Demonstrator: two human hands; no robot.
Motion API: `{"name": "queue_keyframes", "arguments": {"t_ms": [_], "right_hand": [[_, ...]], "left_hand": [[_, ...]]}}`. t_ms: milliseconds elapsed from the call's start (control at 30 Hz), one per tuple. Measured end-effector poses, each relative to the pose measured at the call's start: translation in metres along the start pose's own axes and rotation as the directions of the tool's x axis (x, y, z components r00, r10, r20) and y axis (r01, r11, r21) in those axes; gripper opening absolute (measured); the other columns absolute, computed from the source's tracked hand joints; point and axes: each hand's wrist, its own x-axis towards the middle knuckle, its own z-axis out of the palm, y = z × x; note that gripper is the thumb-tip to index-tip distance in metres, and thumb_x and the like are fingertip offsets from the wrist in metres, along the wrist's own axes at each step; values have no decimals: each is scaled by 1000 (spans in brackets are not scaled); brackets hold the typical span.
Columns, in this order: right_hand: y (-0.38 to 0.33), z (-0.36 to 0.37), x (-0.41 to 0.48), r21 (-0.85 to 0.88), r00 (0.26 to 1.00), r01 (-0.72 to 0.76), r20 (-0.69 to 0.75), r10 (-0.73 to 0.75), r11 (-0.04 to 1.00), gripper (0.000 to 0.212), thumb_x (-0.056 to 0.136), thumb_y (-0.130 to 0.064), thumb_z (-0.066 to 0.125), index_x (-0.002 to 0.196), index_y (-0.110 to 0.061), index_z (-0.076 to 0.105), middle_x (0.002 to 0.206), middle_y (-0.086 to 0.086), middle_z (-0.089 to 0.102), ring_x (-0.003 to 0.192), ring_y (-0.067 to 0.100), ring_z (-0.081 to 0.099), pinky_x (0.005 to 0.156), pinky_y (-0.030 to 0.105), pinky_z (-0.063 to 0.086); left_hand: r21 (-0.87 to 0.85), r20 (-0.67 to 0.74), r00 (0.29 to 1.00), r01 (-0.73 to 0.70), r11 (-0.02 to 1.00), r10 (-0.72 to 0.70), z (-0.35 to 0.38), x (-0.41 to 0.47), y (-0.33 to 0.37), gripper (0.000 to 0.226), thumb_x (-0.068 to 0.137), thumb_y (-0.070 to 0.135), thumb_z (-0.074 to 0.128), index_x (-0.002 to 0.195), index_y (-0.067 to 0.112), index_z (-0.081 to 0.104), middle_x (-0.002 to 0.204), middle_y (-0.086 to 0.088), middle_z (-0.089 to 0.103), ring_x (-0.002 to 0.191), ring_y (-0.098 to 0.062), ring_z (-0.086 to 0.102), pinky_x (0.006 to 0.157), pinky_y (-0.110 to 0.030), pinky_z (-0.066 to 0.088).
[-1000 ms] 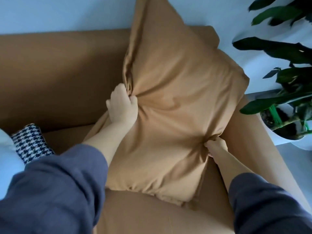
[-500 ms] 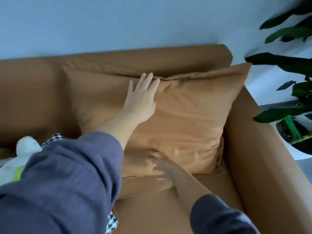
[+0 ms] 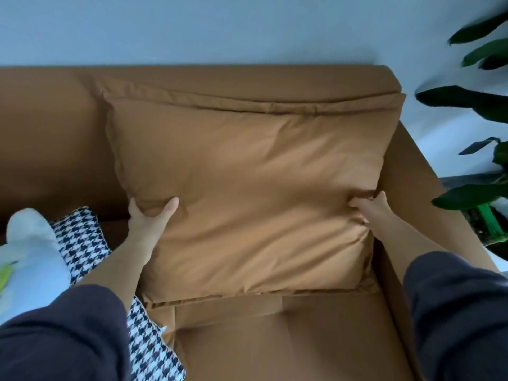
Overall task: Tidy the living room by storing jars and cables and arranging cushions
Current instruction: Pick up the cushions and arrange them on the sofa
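A large tan cushion (image 3: 247, 182) stands upright against the backrest in the right corner of the tan sofa (image 3: 49, 127). My left hand (image 3: 149, 215) grips the cushion's left edge low down, thumb on the front, fingers tucked behind. My right hand (image 3: 371, 207) pinches the cushion's right edge beside the armrest, bunching the fabric. A black-and-white houndstooth cushion (image 3: 82, 243) lies on the seat to the left, partly under my left arm.
A white soft object with a green patch (image 3: 30, 259) lies at the far left. A potted plant with large dark leaves (image 3: 472, 105) stands right of the sofa's armrest (image 3: 420, 188). The pale wall runs behind the backrest.
My left hand left the cushion's upper face and now grips its left edge. My right hand moved from the bottom edge to the right edge. The cushion sits squarer in the corner.
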Motion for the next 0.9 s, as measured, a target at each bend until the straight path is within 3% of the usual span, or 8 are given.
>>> {"name": "queue_keyframes", "arguments": {"t_ms": [133,233,300,400,500,600,733,900], "right_hand": [[0,15,3,-196,972,133,-168,-167,972,28,94,-17,54,122,-12,56,107,8,59,96,29,56,84,39,48],[-10,19,-9,-28,876,271,-409,-258,962,15,95,-10,42,100,-14,56,100,7,58,91,26,54,79,33,41],[-17,11,-10,-38,854,284,-444,-271,958,19,95,-7,40,102,-12,56,104,10,61,98,30,57,81,34,42],[-15,8,-12,-265,964,123,-197,-179,956,50,90,-6,46,139,-12,44,127,15,57,115,38,53,95,42,44],[-10,34,-39,-490,998,-48,-49,28,870,65,74,-14,67,134,3,47,113,18,58,118,41,51,98,43,44],[-7,76,-82,-588,956,-66,195,221,806,38,93,-18,55,123,6,51,114,21,55,111,42,55,88,43,49],[-12,146,-138,-546,922,46,346,175,837,37,95,-15,49,125,7,51,121,22,60,104,35,61,72,35,45],[-29,228,-229,-433,798,195,592,114,880,31,99,-14,45,124,2,53,126,22,59,94,23,53,69,34,45]], "left_hand": [[-155,-33,998,-52,987,47,13,0,5,81,83,48,70,148,30,25,146,-3,39,129,-31,42,101,-54,40],[-259,-66,992,-117,959,103,24,-5,5,67,87,43,68,142,27,34,128,4,45,121,-25,45,103,-55,40],[-317,-52,992,-130,939,119,28,-8,5,61,89,42,65,141,29,35,124,10,43,117,-20,46,105,-56,38],[-277,-7,992,-124,953,127,27,-7,4,62,93,34,61,146,32,29,138,6,42,125,-20,44,109,-47,35],[112,90,973,-221,969,212,8,-14,5,66,91,13,53,150,24,24,134,-1,44,126,-28,43,99,-34,36],[595,211,922,-385,705,325,-38,-17,10,65,83,8,55,144,16,35,145,-14,38,141,-33,25,113,-47,28],[905,153,943,-254,341,296,-133,-3,-5,86,80,46,68,149,31,19,162,-5,5,149,-30,-7,114,-65,7],[816,181,981,-190,545,72,-213,6,-40,113,68,69,71,153,31,8,158,-8,17,145,-34,16,111,-54,28]]}}
